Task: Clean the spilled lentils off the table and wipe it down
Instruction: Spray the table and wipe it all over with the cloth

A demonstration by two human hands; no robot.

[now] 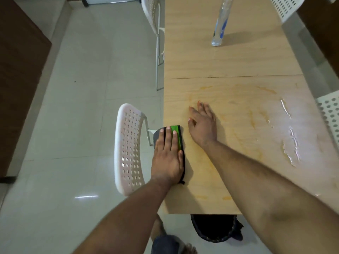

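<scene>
I see a long pale wooden table [229, 57] with a smooth, faintly grained top and a thin seam running across it about midway. My left hand [167, 156] lies flat at the table's left edge, fingers straight and close together, pressing down on a flat dark grey dustpan with a bright green strip [175, 132] whose body hangs partly out past that edge. My right hand [202, 123] rests palm down on the bare wood just beside the dustpan, fingers spread and straight, holding nothing. I cannot make out any loose lentils; what shows of the spill is a set of thin orange-yellow smears [253, 116] curving over the near half of the table, and a glossy streak of clear liquid [291, 142] along the right edge. A clear plastic bottle with a blue label [221, 24] stands upright on the far half, well apart from both hands. A white perforated plastic chair [128, 149] sits just beside the left edge, a second white chair [152, 21] farther along that side. A black bin [214, 228] sits on the glossy pale tiled floor [73, 116] under the table's near edge.
</scene>
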